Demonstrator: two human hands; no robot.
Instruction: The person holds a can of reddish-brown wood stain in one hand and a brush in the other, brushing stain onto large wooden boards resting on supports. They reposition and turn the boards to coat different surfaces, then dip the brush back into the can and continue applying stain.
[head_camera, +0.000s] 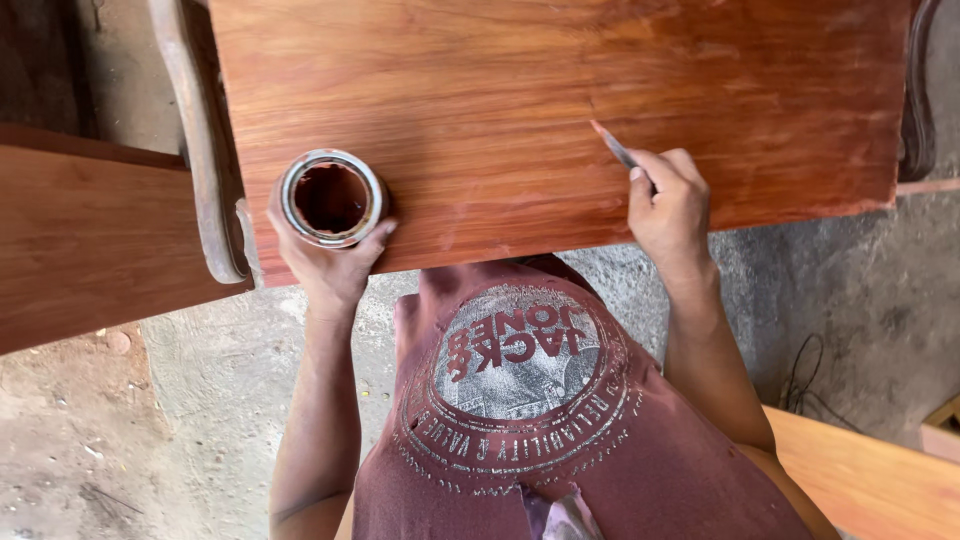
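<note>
A large reddish-brown wooden board (520, 90) lies in front of me, its near edge over my chest. My left hand (325, 255) is closed around a small round metal tin (331, 197) of dark red-brown liquid, held at the board's near left corner. Over the board's near right part, my right hand (668, 205) grips a thin tool (612, 145) with a reddish tip. That tip points up and left and touches the board's surface.
Another brown wooden panel (80, 240) lies at the left, beside a curved wooden piece (205, 150). A lighter wooden plank (870, 480) sits at the lower right. Black cable (805, 385) lies on the grey concrete floor (200, 380).
</note>
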